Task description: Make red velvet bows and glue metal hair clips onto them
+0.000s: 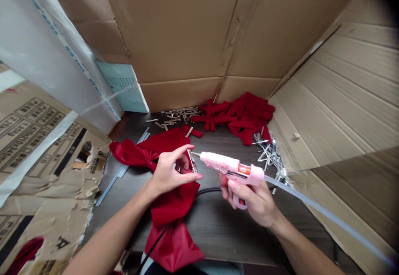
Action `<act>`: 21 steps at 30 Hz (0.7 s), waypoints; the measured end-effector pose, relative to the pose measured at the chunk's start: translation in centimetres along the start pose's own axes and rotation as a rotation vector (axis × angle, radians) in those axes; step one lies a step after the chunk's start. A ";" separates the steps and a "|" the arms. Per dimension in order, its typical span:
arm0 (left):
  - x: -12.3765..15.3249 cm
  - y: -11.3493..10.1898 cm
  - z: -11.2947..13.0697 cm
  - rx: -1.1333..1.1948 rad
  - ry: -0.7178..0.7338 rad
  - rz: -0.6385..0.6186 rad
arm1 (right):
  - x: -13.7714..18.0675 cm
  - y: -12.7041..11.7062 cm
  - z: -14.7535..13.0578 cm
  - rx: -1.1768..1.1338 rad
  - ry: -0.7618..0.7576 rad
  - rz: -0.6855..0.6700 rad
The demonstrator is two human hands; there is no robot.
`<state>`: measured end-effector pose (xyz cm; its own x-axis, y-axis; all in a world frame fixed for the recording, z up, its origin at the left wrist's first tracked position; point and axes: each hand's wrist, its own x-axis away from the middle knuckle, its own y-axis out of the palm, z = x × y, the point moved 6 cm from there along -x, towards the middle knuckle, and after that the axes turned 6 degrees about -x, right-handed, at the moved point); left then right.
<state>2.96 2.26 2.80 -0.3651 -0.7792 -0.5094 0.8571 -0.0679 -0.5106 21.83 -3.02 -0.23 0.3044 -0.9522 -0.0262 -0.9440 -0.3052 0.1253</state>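
Note:
Between thumb and index finger, my left hand [171, 168] pinches a small metal hair clip [192, 161] by its two ends. My right hand [249, 194] grips a pink hot glue gun [232, 168], its metal nozzle pointing left at the clip's upper end. Whether the tip touches the clip I cannot tell. A long clear glue stick [314, 204] runs out of the gun's back. Beneath my left hand lies a large red fabric bow [174, 200]. Another clip [189, 131] rests on a short red strip at the bow's far edge.
A pile of red fabric strips [246, 115] lies at the back, with loose metal clips [182, 114] to its left. Silver twist-tie-like pieces [271, 156] lie at the right. Glue sticks [109, 187] lie left of the bow. Cardboard walls [187, 30] surround the dark table [218, 233]; a black cord [208, 190] crosses it.

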 end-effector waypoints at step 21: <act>0.3 0.2 0.0 0.048 -0.002 -0.019 | -0.1 0.2 0.2 0.028 -0.001 0.012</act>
<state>3.05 1.94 2.53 -0.3813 -0.7786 -0.4983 0.8662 -0.1126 -0.4868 21.58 -3.00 -0.42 0.2925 -0.9559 -0.0261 -0.9509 -0.2937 0.0974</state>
